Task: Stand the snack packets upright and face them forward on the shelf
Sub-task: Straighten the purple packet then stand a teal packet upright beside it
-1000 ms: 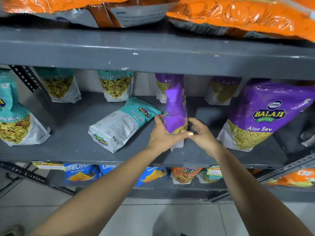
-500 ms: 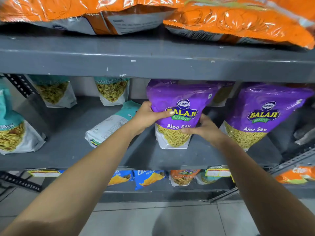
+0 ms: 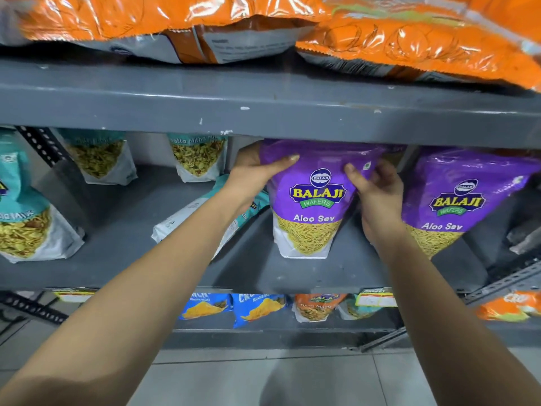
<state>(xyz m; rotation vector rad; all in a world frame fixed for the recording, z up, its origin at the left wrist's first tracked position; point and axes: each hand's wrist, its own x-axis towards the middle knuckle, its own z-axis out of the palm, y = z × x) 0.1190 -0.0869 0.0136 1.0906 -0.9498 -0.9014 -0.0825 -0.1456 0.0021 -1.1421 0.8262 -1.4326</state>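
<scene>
A purple Aloo Sev packet (image 3: 313, 212) stands upright on the grey middle shelf (image 3: 123, 259) with its front label toward me. My left hand (image 3: 257, 174) grips its upper left corner, thumb across the front. My right hand (image 3: 377, 194) holds its upper right edge. A second purple Aloo Sev packet (image 3: 456, 200) stands upright to the right, facing forward. Behind my left forearm a teal and white Khatta Mitha Mix packet (image 3: 187, 215) lies flat on the shelf, back side up.
Teal Khatta Mitha Mix packets stand at the far left (image 3: 23, 224) and along the back (image 3: 199, 159). Orange bags (image 3: 409, 39) lie on the top shelf. Blue and orange packets (image 3: 257, 306) sit on the lower shelf. A slotted metal upright (image 3: 515, 282) runs at the right.
The purple packet went from edge-on to front-facing and now stands on the shelf. Both hands slid up from its lower part to its top corners.
</scene>
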